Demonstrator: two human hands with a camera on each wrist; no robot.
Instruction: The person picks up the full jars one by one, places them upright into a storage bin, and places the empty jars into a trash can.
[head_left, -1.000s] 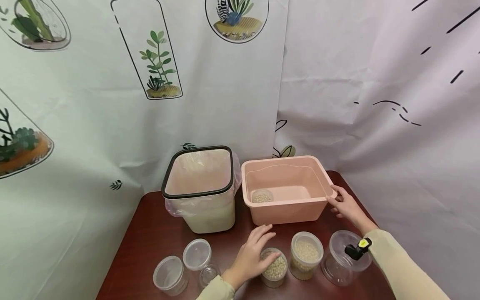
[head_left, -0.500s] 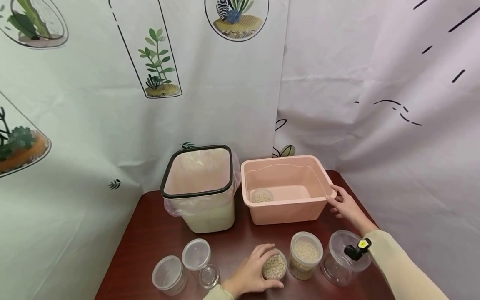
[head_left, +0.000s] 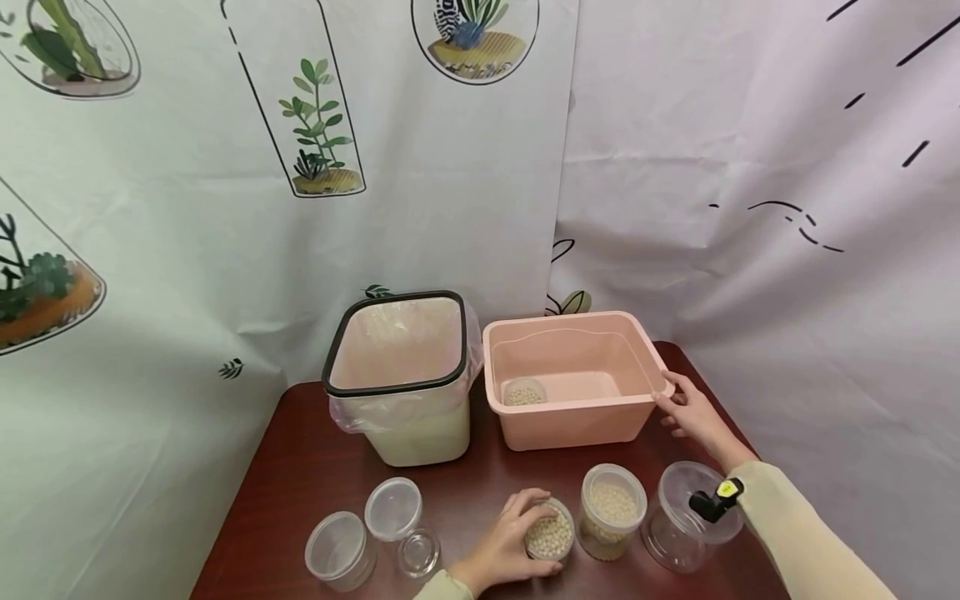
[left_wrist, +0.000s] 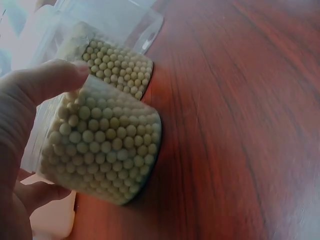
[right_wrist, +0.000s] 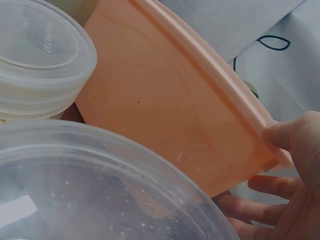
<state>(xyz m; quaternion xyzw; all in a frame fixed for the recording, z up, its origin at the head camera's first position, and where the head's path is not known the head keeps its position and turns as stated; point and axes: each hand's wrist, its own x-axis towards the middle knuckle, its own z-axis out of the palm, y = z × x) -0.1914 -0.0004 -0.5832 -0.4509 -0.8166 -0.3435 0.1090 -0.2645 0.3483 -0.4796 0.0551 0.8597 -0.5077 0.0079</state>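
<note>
My left hand (head_left: 501, 546) grips a small clear plastic jar (left_wrist: 105, 140) filled with pale round soybeans, thumb on one side and fingers on the other. Its base looks to be on the table. Just right of it stands a taller lidded jar of soybeans (head_left: 611, 510). My right hand (head_left: 693, 417) pinches the right front corner of a pink rectangular basin (head_left: 573, 423), thumb on the rim and fingers beneath, as the right wrist view shows. Inside that basin, at the front left, sits another small container of soybeans (head_left: 523, 392).
A bin (head_left: 420, 429) with a black rim and plastic liner stands left of the basin. Clear containers (head_left: 341, 550) and a small clear round piece (head_left: 418, 552) lie front left. A large clear lidded jar (head_left: 678, 525) stands under my right forearm. Patterned cloth (head_left: 450, 208) hangs behind the table.
My left hand has come down from above the small jar of soybeans and closed around it. The right hand has stayed at the basin's corner.
</note>
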